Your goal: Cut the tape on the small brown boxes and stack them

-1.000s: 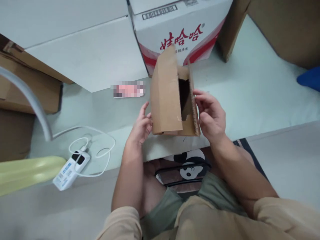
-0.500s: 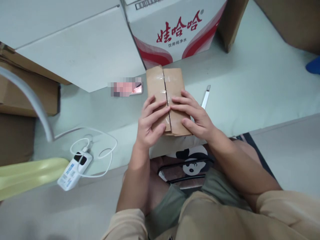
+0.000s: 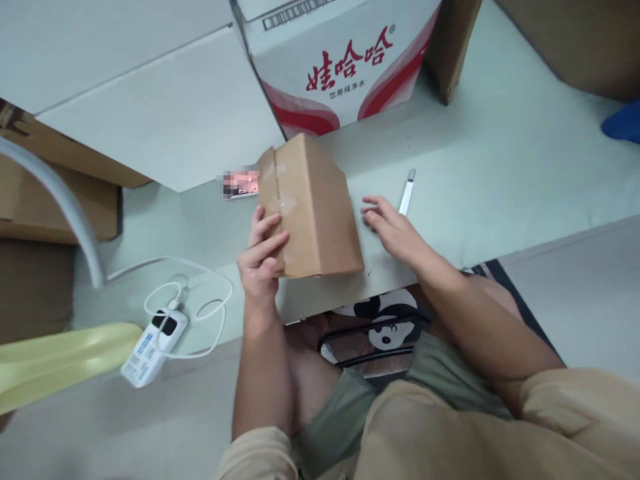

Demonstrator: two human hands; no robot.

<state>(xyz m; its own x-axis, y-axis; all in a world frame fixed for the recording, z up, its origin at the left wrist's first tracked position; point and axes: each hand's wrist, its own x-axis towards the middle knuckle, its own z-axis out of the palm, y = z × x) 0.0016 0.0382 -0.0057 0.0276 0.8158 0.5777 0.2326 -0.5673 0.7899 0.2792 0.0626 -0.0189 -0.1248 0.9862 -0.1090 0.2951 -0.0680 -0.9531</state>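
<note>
A brown cardboard box is tipped over to the left, its taped top seam turned toward my left hand. That hand grips the box at its taped face, fingers bent over the seam and thumb near the lower edge. My right hand is off the box, a short gap to its right, with fingers loosely apart and nothing in them. Just behind the right fingers lies a utility knife with a pale handle. A phone with a lit screen is partly covered by the box on its left.
A white carton with red lettering and a large white box stand behind. On the left are a white power bank with its looped cable, a yellow inflated object and cardboard boxes. Something blue shows at far right.
The cardboard box has tilted and turned left, showing its right side. My left hand moved left with it, while my right hand came off the box.
</note>
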